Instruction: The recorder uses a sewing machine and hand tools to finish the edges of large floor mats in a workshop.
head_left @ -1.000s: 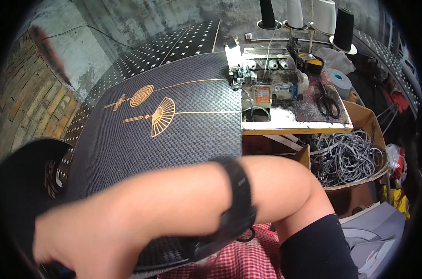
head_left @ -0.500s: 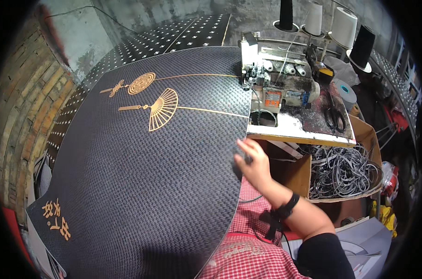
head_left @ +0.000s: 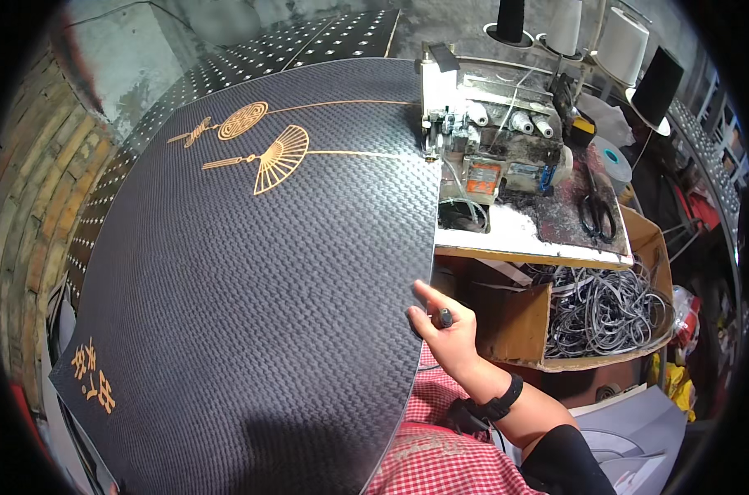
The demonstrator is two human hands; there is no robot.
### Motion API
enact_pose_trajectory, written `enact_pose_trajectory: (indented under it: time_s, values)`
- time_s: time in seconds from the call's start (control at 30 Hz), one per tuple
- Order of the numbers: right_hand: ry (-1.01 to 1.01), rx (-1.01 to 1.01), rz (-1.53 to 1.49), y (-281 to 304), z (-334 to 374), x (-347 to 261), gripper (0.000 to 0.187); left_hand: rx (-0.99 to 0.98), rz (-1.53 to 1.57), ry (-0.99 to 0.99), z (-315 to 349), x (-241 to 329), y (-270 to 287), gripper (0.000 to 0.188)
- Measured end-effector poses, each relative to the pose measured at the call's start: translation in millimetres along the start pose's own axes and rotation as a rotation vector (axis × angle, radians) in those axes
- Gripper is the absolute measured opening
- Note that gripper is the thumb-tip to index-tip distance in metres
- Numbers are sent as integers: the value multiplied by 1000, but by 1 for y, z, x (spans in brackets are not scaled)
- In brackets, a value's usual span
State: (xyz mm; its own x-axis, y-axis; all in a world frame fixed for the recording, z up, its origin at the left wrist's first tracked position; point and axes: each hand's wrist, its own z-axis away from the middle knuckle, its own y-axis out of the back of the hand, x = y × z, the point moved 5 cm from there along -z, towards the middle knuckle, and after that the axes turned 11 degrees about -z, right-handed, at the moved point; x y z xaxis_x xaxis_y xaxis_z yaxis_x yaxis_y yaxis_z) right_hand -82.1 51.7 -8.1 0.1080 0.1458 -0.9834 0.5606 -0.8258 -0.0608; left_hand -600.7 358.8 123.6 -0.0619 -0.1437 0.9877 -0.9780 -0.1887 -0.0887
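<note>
A large dark grey woven-textured floor mat (head_left: 308, 256) with a tan fan and medallion pattern spreads over the left and middle. Its right edge runs under the head of an overlock sewing machine (head_left: 482, 124), by the lit needle area. At that same edge, nearer to me, my right hand (head_left: 450, 330) touches the mat with thumb and forefinger. Curled in its palm is a small black tool, of which only the dark end (head_left: 446, 318) shows; its kind is hidden. My left hand is out of sight.
Black-handled scissors (head_left: 595, 210) lie on the machine table (head_left: 548, 252). Below stands a cardboard box (head_left: 523, 322) full of grey trimmed strips (head_left: 605, 309). Thread cones (head_left: 622, 45) stand behind the machine. A brick wall (head_left: 36, 214) closes off the left.
The mat has slid away from me along the machine, its fan pattern now farther up. My right hand has come a little nearer along the edge.
</note>
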Motion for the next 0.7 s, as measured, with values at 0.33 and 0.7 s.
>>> enact_pose_trajectory:
  time_s: [0.33, 0.7]
  values:
    - [48, -33, -48, 4, -1, -12, 33, 17, 76, 214, 25, -24, 0, 57]
    - [103, -55, -56, 4, 3, -18, 34, 25, 184, 451, 54, -51, -7, 58]
